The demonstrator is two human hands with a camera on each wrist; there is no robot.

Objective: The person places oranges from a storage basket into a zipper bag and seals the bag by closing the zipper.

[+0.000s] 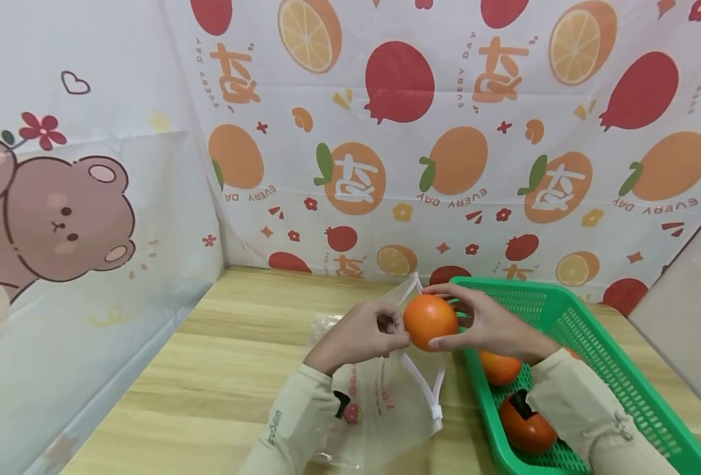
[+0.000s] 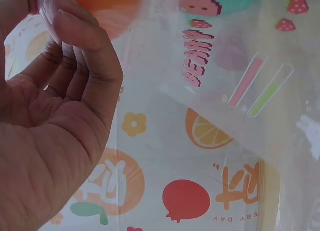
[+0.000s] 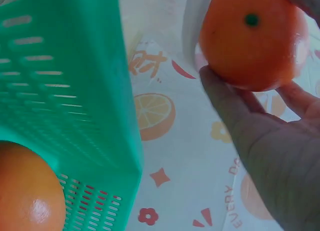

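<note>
My right hand [image 1: 495,323] grips an orange [image 1: 430,321], thumb below and fingers over its far side. In the right wrist view a green stem spot shows on the orange [image 3: 252,41]. My left hand [image 1: 359,333] pinches the edge of a clear zip bag [image 1: 394,429] just left of the orange. The bag has white zip strips and a slider [image 1: 436,414]. Pink lettering and strawberry prints mark the bag [image 2: 220,86] in the left wrist view. The orange is at the bag's mouth; how far inside it is, I cannot tell.
A green plastic basket [image 1: 485,422] stands on the right of the wooden table [image 1: 208,369]. It holds an orange [image 1: 498,369] and a darker red-orange fruit [image 1: 525,425], partly hidden by my right sleeve [image 1: 587,409]. A fruit-print cloth [image 1: 409,231] hangs behind.
</note>
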